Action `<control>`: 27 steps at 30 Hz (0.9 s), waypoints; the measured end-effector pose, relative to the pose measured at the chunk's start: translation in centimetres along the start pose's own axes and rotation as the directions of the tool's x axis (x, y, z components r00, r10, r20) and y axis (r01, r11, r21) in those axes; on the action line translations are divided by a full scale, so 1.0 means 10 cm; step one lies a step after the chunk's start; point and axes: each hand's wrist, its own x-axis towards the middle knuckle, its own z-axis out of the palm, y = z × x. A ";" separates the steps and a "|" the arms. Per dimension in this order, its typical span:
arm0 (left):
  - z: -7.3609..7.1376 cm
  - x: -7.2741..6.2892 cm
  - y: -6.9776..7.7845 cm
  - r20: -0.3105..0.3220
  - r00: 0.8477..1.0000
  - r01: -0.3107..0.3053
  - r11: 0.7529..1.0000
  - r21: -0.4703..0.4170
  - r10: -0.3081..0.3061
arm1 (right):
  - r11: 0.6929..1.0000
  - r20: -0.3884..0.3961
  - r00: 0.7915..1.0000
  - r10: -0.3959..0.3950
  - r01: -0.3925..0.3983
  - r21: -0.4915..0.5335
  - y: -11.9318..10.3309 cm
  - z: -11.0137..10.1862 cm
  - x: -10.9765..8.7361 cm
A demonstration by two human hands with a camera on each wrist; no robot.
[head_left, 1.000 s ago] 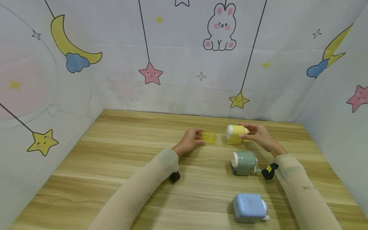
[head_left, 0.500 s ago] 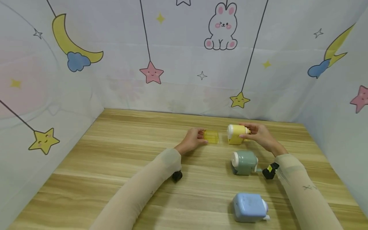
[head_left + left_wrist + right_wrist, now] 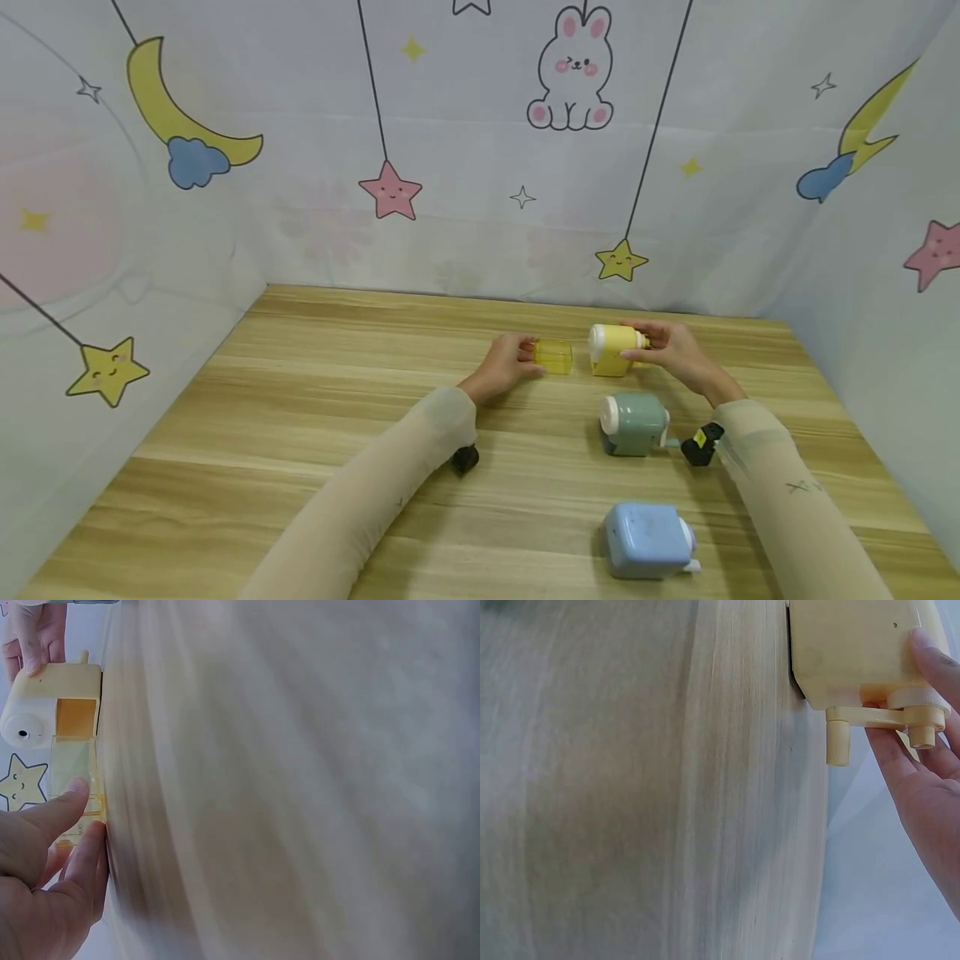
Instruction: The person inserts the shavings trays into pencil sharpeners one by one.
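A yellow crank pencil sharpener with a white round front stands near the back of the table. My right hand grips it from the crank side, thumb and fingers on its body; in the right wrist view the crank handle hangs by my palm. My left hand pinches a clear yellow shavings drawer between thumb and fingers. In the left wrist view the drawer lines up with the opening in the sharpener's front, its far end right at the edge.
A green crank sharpener stands in front of the yellow one, close to my right wrist's black camera. Nearer me is a blue sharpener. A printed cloth wall rises behind the wooden table.
My left hand has shifted slightly right with the drawer, narrowing the gap to the yellow sharpener. My right hand and the sharpener have stayed in place.
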 end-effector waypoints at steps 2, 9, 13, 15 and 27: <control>0.00 0.00 0.01 0.002 1.000 -0.002 1.000 0.003 0.002 | 1.000 0.001 1.000 0.002 -0.002 0.000 -0.01 0.01 0.00; 0.02 -0.01 0.02 0.005 1.000 -0.001 1.000 -0.004 0.001 | 1.000 -0.001 1.000 0.006 -0.006 -0.005 0.00 0.02 0.01; 0.02 -0.01 0.03 0.009 1.000 -0.008 1.000 -0.001 0.008 | 1.000 -0.006 1.000 0.000 0.000 0.004 0.01 0.02 0.01; 0.03 -0.01 0.03 0.010 1.000 -0.012 1.000 0.002 0.012 | 1.000 -0.004 1.000 -0.006 0.006 0.007 0.00 0.02 0.01; 0.09 0.05 0.03 0.003 1.000 -0.029 1.000 0.006 0.029 | 1.000 0.001 1.000 -0.021 0.021 0.013 0.03 0.00 0.01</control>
